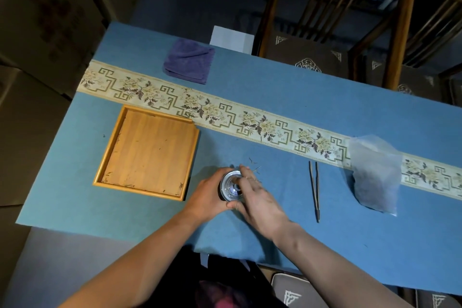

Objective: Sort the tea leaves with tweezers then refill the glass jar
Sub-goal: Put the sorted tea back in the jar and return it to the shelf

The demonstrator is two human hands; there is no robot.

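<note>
A small glass jar point(231, 185) stands upright on the blue tablecloth near the front edge. My left hand point(207, 195) wraps around its left side. My right hand point(257, 195) rests over the jar's right rim and top, fingers curled on it. The tweezers point(314, 189) lie flat on the cloth to the right of my hands, untouched. A few loose tea leaves point(255, 166) are scattered just beyond the jar. The wooden tray point(110, 157) to the left holds only some stray leaf bits.
A translucent bag point(375, 175) with dark tea in it lies at the right on the patterned runner point(225, 114). A folded purple cloth point(188, 61) and a white box point(231, 39) sit at the far side. Wooden chairs point(325, 20) stand behind the table.
</note>
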